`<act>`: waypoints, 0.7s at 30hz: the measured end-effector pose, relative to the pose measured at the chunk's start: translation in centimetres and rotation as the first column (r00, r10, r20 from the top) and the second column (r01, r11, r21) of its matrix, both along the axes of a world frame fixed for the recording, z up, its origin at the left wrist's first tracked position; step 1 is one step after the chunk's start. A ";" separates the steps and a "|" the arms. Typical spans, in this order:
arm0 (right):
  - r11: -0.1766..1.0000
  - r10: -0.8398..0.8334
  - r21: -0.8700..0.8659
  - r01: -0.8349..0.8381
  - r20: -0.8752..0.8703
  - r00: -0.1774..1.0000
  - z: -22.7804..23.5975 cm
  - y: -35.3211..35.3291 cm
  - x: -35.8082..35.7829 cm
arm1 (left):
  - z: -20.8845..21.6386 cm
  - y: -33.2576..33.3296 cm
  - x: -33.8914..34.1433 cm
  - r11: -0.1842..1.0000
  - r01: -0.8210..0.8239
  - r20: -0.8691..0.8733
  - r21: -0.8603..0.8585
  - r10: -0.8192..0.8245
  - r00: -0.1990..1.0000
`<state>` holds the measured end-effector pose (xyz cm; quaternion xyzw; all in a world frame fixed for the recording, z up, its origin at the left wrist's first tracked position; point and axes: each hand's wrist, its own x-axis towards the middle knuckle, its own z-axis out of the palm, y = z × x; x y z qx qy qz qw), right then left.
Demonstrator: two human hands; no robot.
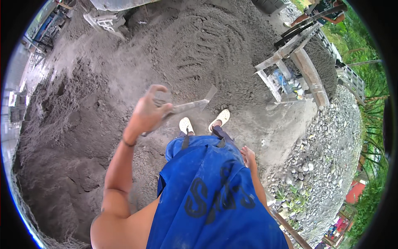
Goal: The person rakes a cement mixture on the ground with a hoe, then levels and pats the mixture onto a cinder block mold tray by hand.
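In front of my body my left hand (148,111) is raised over the grey ground, its fingers curled with a gap towards the thumb. A tool with a straight handle and a flat blade set across its end (191,106) runs out from under the thumb; its blade is blurred. Part of the grip is hidden behind the palm. My right hand (248,157) hangs by the side of my blue top (215,182), fingers loosely apart, partly hidden by the cloth. Both pale clogs (186,125) stand on the ground just beyond.
Dark sandy heaps (62,162) rise on the left; ridged grey material (203,45) spreads ahead. A wooden frame (286,62) holding a blue container stands front right, before gravel (327,145). A pole (290,230) lies behind my right arm. Another person (325,10) is far right.
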<state>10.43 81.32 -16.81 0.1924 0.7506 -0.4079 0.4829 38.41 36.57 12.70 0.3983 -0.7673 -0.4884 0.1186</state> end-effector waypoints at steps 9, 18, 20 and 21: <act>0.978 -0.013 0.207 0.008 0.021 1.000 0.5 0.3 -2.9 | 5.1 -0.2 -0.2 0.994 0.105 0.293 -0.032 -0.091 0.952; 0.965 0.175 -0.229 -0.130 0.192 0.966 -5.2 -4.2 -14.8 | -9.0 0.9 7.7 0.954 -0.113 0.163 -0.279 0.163 0.973; 0.948 0.303 -0.145 -0.283 0.147 0.942 -4.9 -11.1 -13.1 | -11.9 2.8 11.4 0.919 -0.261 0.203 -0.295 0.327 0.923; 0.923 0.376 -0.125 -0.363 0.105 0.920 -4.2 -14.0 -12.6 | -12.4 3.9 12.1 0.877 -0.351 0.180 -0.329 0.423 0.888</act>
